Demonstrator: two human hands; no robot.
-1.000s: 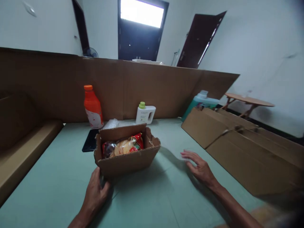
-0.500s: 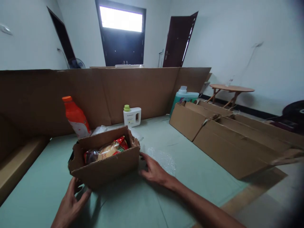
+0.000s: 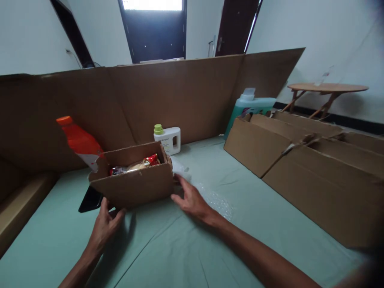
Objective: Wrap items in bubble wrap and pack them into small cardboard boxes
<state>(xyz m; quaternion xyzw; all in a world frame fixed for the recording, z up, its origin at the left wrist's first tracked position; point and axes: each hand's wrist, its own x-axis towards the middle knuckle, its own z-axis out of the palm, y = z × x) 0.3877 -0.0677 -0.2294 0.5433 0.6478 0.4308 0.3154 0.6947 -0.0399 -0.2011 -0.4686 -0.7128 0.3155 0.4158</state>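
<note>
Both hands have closed in on the box point(image 3: 135, 182): the left hand point(image 3: 105, 224) open at its near corner, the right hand point(image 3: 190, 200) open, fingers touching its side.

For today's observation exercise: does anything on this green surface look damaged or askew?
Yes. The small open cardboard box between the hands has ragged, torn top edges and sits skewed, and a dark flat phone-like object lies half-hidden beneath its left corner.
</note>
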